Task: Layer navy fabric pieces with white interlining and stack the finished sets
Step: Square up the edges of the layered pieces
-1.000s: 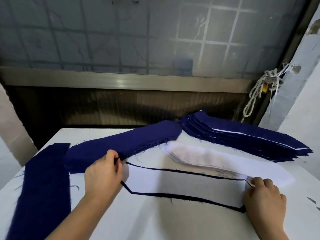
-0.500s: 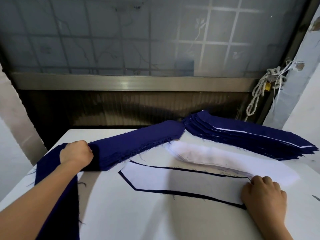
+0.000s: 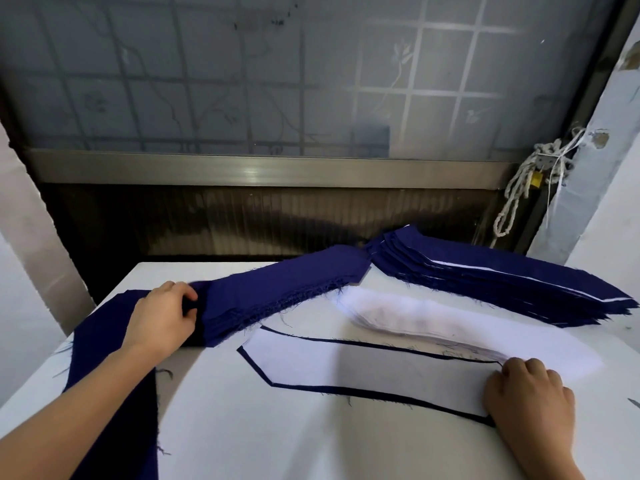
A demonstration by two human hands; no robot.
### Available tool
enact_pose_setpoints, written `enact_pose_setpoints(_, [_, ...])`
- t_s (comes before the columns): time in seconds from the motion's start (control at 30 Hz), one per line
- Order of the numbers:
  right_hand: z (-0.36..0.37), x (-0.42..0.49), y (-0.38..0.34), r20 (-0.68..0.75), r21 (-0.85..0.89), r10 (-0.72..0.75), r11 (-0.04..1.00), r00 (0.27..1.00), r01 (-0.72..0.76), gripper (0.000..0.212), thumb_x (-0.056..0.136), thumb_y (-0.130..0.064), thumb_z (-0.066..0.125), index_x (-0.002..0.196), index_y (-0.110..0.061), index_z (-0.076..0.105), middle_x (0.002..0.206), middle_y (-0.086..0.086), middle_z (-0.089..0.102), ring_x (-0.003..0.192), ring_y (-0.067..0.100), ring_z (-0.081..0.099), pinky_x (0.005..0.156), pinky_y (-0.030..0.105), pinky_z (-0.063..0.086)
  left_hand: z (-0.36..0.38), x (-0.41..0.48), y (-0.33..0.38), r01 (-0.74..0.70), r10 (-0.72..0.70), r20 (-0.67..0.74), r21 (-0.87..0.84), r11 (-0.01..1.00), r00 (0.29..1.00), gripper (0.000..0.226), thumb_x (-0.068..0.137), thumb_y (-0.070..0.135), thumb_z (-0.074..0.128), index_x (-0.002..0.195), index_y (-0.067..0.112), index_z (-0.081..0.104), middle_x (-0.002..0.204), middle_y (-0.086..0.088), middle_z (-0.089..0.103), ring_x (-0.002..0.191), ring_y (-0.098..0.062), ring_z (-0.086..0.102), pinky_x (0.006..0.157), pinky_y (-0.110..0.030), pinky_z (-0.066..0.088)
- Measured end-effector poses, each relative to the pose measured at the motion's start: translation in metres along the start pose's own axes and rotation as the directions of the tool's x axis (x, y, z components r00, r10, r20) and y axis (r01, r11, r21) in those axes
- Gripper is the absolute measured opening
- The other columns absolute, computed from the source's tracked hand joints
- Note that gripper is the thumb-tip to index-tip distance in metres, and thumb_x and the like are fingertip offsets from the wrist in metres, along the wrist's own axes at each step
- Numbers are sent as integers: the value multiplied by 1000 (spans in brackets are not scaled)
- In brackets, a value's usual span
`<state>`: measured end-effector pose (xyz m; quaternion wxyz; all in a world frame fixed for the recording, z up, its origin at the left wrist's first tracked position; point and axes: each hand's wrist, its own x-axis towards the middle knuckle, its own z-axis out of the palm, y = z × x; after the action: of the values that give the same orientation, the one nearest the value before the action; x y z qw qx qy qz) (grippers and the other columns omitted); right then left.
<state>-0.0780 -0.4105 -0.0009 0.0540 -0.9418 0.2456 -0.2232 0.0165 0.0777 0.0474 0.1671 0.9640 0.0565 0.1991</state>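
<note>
A white interlining piece (image 3: 363,372) lies on a navy piece whose dark edge shows all around it, in the middle of the white table (image 3: 277,438). My right hand (image 3: 528,400) presses flat on its right end. My left hand (image 3: 162,318) pinches the left end of a pile of loose navy pieces (image 3: 277,287) that runs diagonally toward the back. A pile of white interlining (image 3: 450,327) sits behind the layered set. Further right lies the stack of finished sets (image 3: 502,282), navy with thin white edges.
Another navy strip (image 3: 114,393) runs along the table's left edge under my left forearm. A frosted window with a metal sill stands behind the table. A knotted white rope (image 3: 519,188) hangs at the back right beside a wall.
My left hand left the layered set's left end and moved left and back onto the end of the loose navy pile, where it now pinches the fabric. My right hand stayed put.
</note>
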Motion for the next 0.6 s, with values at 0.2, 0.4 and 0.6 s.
enact_pose_setpoints(0.2, [-1,-1,-4,-14,17,20,1000,1000,-20,8,75,-6,66,77,0,63,81,22,58,83,41,53,72,44,39,14,1,6,186,-216,-51,-343,921,975,72,90,15,70,149,21,28,127,-19,59,96,-33,62,78,-46,52])
enact_pose_setpoints(0.4, [0,0,-5,-40,19,36,999,999,-35,13,73,-6,68,83,2,65,84,24,59,85,43,54,74,45,38,15,7,22,332,-408,-103,-422,844,907,36,92,19,68,126,9,61,99,-14,70,97,-40,64,78,-45,50])
enact_pose_setpoints(0.6, [3,0,-8,-160,10,-9,1000,987,10,14,69,-3,74,79,1,66,81,25,58,83,44,56,78,49,37,32,-27,66,-9,-109,-230,-461,888,967,19,98,27,60,104,12,70,68,8,64,64,-10,59,62,-31,45])
